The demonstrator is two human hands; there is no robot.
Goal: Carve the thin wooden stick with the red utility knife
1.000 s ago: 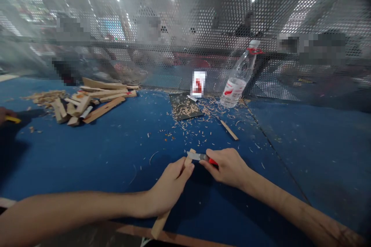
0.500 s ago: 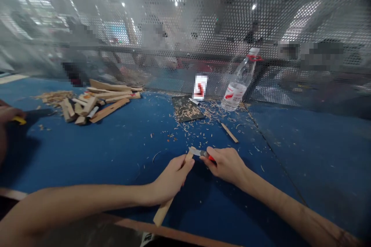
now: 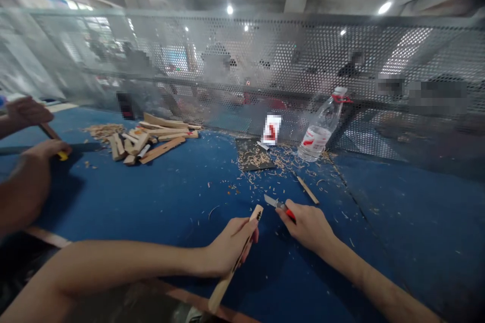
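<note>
Wooden strip (image 3: 224,286) is held in the left grip (image 3: 230,247), fingers closed round its middle. Long axis runs diagonally across the view: upper end, with dark marks on it, points up and right towards the knife; lower end projects down and left towards the person's body, over the near edge of the blue tabletop (image 3: 397,222).

Right grip (image 3: 307,227) is closed on the red handle of a utility knife (image 3: 279,205). Blade is exposed and points left, just beside the strip's upper end. A small gap is seen between them; no contact. Right hand is nearer the strip's upper end than the blade's handle side, and the left hand sits below that end.

Further up the tabletop, a pile of wood offcuts (image 3: 151,144) is seen left of centre, and a dark board (image 3: 253,155) is covered with shavings. A short loose wood strip (image 3: 307,190) lies above the right hand. A clear plastic water bottle (image 3: 317,131) stands by a perforated metal screen (image 3: 265,60). At far left, a co-worker's hands (image 3: 47,149) are seen apart from all this, around a brown stick (image 3: 47,131).
</note>
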